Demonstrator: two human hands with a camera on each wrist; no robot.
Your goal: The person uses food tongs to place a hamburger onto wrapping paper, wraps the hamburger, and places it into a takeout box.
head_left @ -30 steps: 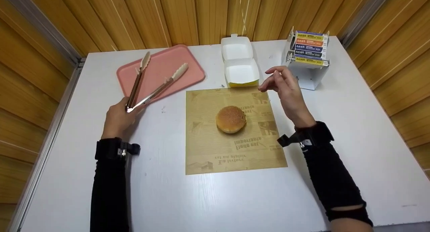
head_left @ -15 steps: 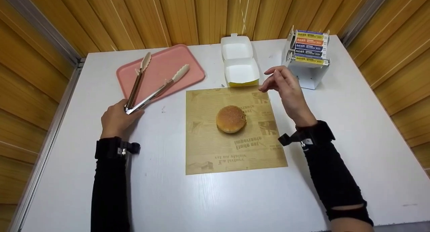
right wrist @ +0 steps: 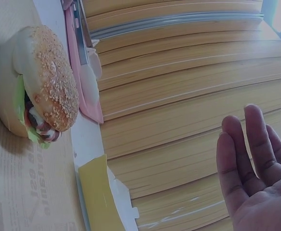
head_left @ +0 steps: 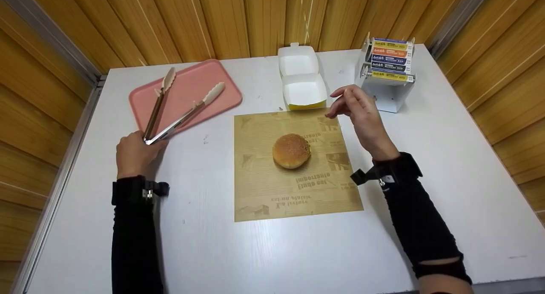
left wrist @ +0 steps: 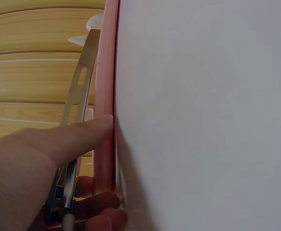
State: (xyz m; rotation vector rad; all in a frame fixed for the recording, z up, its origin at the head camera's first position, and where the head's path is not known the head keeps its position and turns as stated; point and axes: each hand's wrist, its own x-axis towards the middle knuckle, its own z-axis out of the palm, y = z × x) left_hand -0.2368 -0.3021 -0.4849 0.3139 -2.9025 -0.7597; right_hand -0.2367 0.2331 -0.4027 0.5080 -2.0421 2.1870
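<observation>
My left hand (head_left: 135, 155) grips the near left corner of a pink tray (head_left: 183, 92). In the left wrist view, the thumb (left wrist: 85, 137) lies against the tray's rim and curled fingers (left wrist: 101, 211) sit at its corner. Spread metal tongs (head_left: 170, 126) with pale scalloped tips lie across the tray, their joined end at this hand. My right hand (head_left: 359, 119) hovers above the right edge of brown printed paper (head_left: 264, 187), fingers relaxed and holding nothing. On that paper sits a hamburger (head_left: 292, 151) with a sesame bun; lettuce (right wrist: 20, 98) shows at its side.
An unfolded white-and-yellow burger box (head_left: 304, 89) stands behind the paper. At the back right is a white rack (head_left: 389, 98) with several colourful small boxes (head_left: 389, 60). Wood-look panels (head_left: 264, 21) wall the white table (head_left: 276, 255) at the back and sides.
My left hand has slid the tray to the left, carrying the tongs along with it. The right hand stays nearly in place, and the hamburger and paper have not moved.
</observation>
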